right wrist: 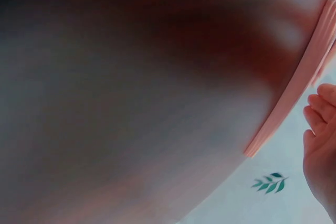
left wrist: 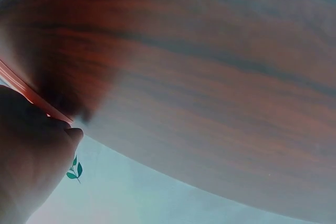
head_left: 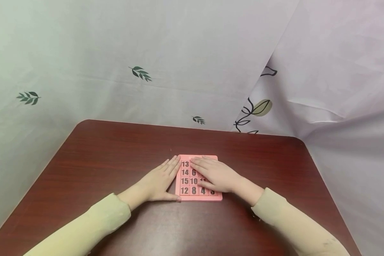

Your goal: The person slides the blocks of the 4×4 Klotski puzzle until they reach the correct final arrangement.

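Observation:
A pink sliding number puzzle [head_left: 189, 186] lies flat on the table, its tiles printed with black numbers. Along its left side my left hand [head_left: 156, 183] rests with straight fingers at the edge and the thumb at the near left corner. My right hand [head_left: 222, 176] lies over the right part of the puzzle, fingers stretched across the tiles and hiding several of them. In the left wrist view the left hand [left wrist: 31, 156] is dark beside the puzzle's red edge. The right wrist view shows the puzzle's ridged side [right wrist: 294, 87], with the right hand [right wrist: 323, 150] above it.
The dark reddish-brown table [head_left: 121, 142] has rounded far corners and a shiny patch near its front. Behind it hangs a pale cloth [head_left: 179, 53] with printed green leaves, and another cloth [head_left: 345, 71] hangs at the right.

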The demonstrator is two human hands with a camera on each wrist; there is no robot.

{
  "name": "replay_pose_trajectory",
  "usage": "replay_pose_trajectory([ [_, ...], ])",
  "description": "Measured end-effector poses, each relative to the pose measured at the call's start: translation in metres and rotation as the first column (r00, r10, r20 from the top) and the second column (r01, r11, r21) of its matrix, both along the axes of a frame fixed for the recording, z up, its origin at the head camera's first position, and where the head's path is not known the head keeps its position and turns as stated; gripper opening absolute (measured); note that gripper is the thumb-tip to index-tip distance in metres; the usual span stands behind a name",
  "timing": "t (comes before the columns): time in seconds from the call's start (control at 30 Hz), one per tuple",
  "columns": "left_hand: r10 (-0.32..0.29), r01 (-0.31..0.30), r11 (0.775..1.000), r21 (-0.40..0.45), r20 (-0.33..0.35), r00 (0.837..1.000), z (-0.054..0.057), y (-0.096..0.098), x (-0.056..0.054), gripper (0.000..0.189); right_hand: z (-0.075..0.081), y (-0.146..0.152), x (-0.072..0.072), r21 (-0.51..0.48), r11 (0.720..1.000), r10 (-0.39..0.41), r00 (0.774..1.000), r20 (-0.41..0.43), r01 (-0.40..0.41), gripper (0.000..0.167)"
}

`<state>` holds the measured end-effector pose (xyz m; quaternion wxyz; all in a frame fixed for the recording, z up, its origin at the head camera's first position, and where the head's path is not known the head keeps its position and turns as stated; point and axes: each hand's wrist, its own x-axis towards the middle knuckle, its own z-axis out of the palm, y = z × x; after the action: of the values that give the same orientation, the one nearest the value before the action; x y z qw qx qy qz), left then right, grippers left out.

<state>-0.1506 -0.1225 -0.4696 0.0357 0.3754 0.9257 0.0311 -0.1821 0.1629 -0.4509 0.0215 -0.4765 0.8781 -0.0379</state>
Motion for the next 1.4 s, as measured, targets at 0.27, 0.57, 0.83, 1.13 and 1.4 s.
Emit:
replay_pose_trajectory([
  [0.27, -0.003, 0.003, 1.0, 0.007, 0.01, 1.0, 0.0, 0.002, 0.0, 0.124, 0.001, -0.018, -0.003, 0.009, 0.999, 0.034, 0.999, 0.012, -0.034, 0.068],
  [0.57, -0.006, 0.006, 1.0, 0.005, -0.005, 1.0, 0.002, 0.002, 0.0, 0.124, 0.002, -0.016, -0.004, 0.021, 1.0, 0.015, 0.999, 0.037, -0.016, 0.068],
  [0.83, 0.001, -0.001, 1.0, 0.019, 0.014, 1.0, 0.005, 0.001, 0.0, 0.123, 0.001, 0.003, -0.001, 0.037, 0.998, -0.052, 0.998, 0.035, 0.051, 0.069],
  [1.13, -0.002, 0.002, 1.0, 0.011, 0.001, 1.0, 0.002, -0.001, 0.0, 0.123, 0.003, 0.002, 0.008, -0.007, 0.999, 0.034, 0.999, -0.019, -0.034, 0.065],
  [1.4, 0.0, 0.0, 1.0, 0.013, -0.011, 1.0, 0.0, -0.001, 0.001, 0.123, 0.002, -0.008, 0.023, -0.003, 0.994, 0.108, 0.994, 0.007, -0.108, 0.065],
])
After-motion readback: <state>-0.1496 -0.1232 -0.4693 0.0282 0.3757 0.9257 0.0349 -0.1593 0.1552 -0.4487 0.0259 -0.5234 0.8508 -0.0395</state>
